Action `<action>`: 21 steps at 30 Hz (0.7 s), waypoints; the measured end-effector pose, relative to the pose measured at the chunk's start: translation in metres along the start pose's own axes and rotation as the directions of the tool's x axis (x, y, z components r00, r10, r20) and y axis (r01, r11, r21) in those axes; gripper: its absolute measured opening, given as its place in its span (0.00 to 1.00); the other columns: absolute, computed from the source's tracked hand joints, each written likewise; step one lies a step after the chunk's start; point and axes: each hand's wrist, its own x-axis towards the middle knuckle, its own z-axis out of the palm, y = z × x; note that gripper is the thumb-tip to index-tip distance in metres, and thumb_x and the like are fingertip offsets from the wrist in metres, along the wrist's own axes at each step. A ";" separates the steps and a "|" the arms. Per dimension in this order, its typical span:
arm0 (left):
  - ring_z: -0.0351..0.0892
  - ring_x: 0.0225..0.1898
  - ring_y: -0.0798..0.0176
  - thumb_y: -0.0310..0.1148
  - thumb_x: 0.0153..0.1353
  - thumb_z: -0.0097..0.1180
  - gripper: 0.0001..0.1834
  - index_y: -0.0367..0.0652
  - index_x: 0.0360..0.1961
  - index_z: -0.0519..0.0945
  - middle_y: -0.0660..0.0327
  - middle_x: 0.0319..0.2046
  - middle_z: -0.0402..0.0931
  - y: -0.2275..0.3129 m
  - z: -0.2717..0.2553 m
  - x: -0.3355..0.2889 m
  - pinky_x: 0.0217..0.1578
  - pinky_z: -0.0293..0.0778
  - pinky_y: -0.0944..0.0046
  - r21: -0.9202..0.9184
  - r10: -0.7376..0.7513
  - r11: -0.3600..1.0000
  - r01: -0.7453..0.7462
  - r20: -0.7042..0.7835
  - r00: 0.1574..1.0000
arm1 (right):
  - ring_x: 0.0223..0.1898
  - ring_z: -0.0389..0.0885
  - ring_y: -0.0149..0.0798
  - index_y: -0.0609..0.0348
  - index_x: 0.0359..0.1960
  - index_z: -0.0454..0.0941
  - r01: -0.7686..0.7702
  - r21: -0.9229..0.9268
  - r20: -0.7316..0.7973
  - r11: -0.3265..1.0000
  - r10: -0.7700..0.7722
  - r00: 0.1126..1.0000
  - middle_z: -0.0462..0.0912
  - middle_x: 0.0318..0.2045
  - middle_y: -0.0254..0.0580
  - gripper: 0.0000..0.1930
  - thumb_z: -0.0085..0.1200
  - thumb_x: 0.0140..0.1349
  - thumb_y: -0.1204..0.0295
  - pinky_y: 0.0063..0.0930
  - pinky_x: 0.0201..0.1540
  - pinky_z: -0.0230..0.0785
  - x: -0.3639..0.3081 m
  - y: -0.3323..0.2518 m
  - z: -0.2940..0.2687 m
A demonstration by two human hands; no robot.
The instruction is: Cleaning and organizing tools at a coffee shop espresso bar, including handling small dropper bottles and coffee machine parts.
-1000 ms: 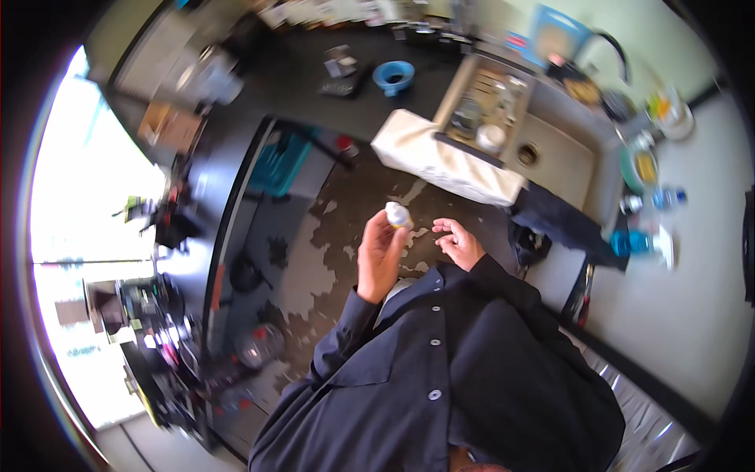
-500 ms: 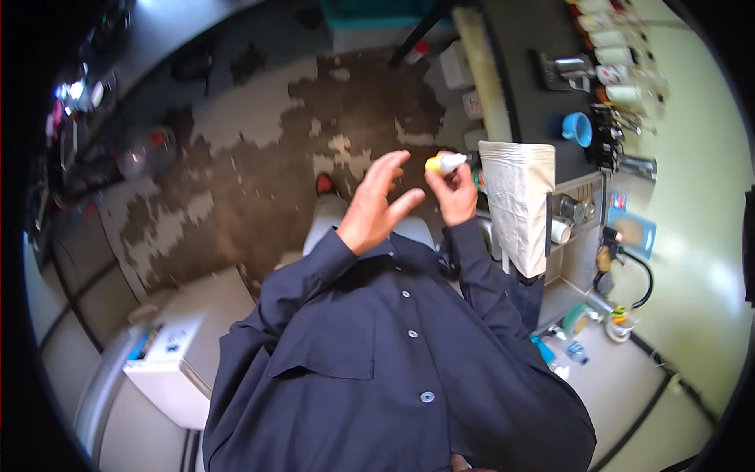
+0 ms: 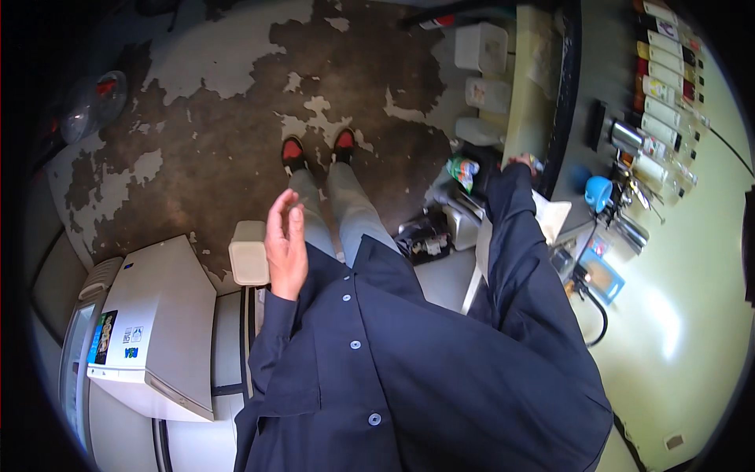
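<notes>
My left hand (image 3: 287, 256) is raised in front of the dark shirt, fingers stretched up, with nothing in it. On the other side, my right arm reaches forward to the dark counter's edge. Most of my right hand (image 3: 521, 160) is behind the sleeve; the bit that shows looks closed. Some small coloured thing is right beside its fingers, too hidden to name. Left of that hand sits a green, white and red packet (image 3: 464, 173). A cream cloth (image 3: 552, 216) hangs behind the right forearm.
Bottles (image 3: 664, 86) line the wall side of the counter (image 3: 590, 79), near a light blue cup (image 3: 598, 193) and metal shakers (image 3: 627, 135). Pale plastic containers (image 3: 481, 49) stand below its edge. At left are a white chest-like appliance (image 3: 153, 315) and a cream bin (image 3: 250, 263).
My right hand has gone forward and right to the counter edge; the small white bottle with yellow that it held no longer shows. My left hand has moved left and back.
</notes>
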 end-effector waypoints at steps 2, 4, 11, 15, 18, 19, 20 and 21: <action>0.75 0.58 0.60 0.40 0.73 0.50 0.22 0.37 0.60 0.72 0.55 0.56 0.75 0.009 0.000 -0.007 0.58 0.68 0.63 0.075 0.021 0.997 -0.016 -0.061 0.998 | 0.13 0.67 0.33 0.51 0.45 0.71 -0.060 -0.048 -0.019 0.997 0.059 0.998 0.71 0.18 0.35 0.17 0.64 0.57 0.67 0.27 0.13 0.61 0.017 0.001 -0.011; 0.74 0.55 0.65 0.36 0.73 0.50 0.17 0.40 0.58 0.72 0.60 0.53 0.74 0.020 0.017 -0.002 0.56 0.70 0.65 0.098 0.110 0.989 -0.109 -0.006 0.994 | 0.13 0.65 0.33 0.51 0.43 0.72 -0.158 -0.068 0.030 0.985 0.160 0.987 0.70 0.18 0.33 0.15 0.63 0.58 0.64 0.28 0.13 0.59 0.068 -0.009 0.014; 0.77 0.53 0.60 0.44 0.72 0.51 0.22 0.40 0.59 0.73 0.55 0.53 0.76 0.100 0.014 -0.023 0.53 0.73 0.62 0.147 0.318 0.939 -0.310 -0.031 0.948 | 0.11 0.58 0.31 0.53 0.35 0.74 -0.331 -0.310 0.340 0.891 0.429 0.837 0.66 0.17 0.28 0.16 0.61 0.62 0.54 0.29 0.14 0.54 0.080 0.042 0.042; 0.76 0.56 0.61 0.45 0.73 0.48 0.24 0.41 0.62 0.70 0.56 0.55 0.76 0.133 -0.018 -0.050 0.55 0.72 0.61 0.102 0.357 0.930 -0.354 -0.012 0.934 | 0.13 0.56 0.22 0.53 0.33 0.72 -0.271 -0.212 0.835 0.939 0.318 0.450 0.63 0.17 0.25 0.17 0.51 0.70 0.52 0.14 0.13 0.50 -0.157 0.067 0.101; 0.75 0.56 0.64 0.44 0.74 0.48 0.23 0.41 0.63 0.70 0.58 0.55 0.76 0.137 -0.057 -0.060 0.55 0.71 0.63 0.020 0.398 0.917 -0.397 -0.074 0.915 | 0.12 0.53 0.27 0.46 0.26 0.64 -0.157 -0.484 0.864 0.861 0.498 0.070 0.55 0.15 0.25 0.20 0.46 0.70 0.48 0.25 0.15 0.53 -0.309 0.086 0.102; 0.75 0.56 0.64 0.44 0.74 0.48 0.23 0.41 0.63 0.70 0.58 0.55 0.76 0.137 -0.074 -0.063 0.55 0.71 0.63 0.020 0.420 0.908 -0.420 -0.092 0.903 | 0.12 0.53 0.27 0.46 0.25 0.63 -0.089 -0.544 0.837 0.835 0.532 -0.127 0.54 0.14 0.25 0.20 0.45 0.71 0.50 0.24 0.16 0.52 -0.355 0.087 0.106; 0.75 0.56 0.65 0.43 0.74 0.48 0.23 0.41 0.63 0.70 0.59 0.55 0.76 0.133 -0.092 -0.065 0.55 0.71 0.64 -0.012 0.387 0.919 -0.394 -0.163 0.908 | 0.13 0.53 0.28 0.45 0.23 0.61 -0.005 -0.589 0.770 0.808 0.559 -0.307 0.53 0.14 0.26 0.19 0.43 0.71 0.52 0.24 0.17 0.51 -0.403 0.084 0.110; 0.76 0.56 0.66 0.42 0.74 0.48 0.22 0.41 0.63 0.70 0.59 0.54 0.77 0.130 -0.112 -0.068 0.55 0.71 0.65 -0.049 0.345 0.930 -0.365 -0.229 0.910 | 0.14 0.55 0.28 0.45 0.23 0.62 0.045 -0.560 0.745 0.827 0.527 -0.410 0.55 0.15 0.26 0.18 0.43 0.72 0.54 0.23 0.19 0.51 -0.451 0.078 0.112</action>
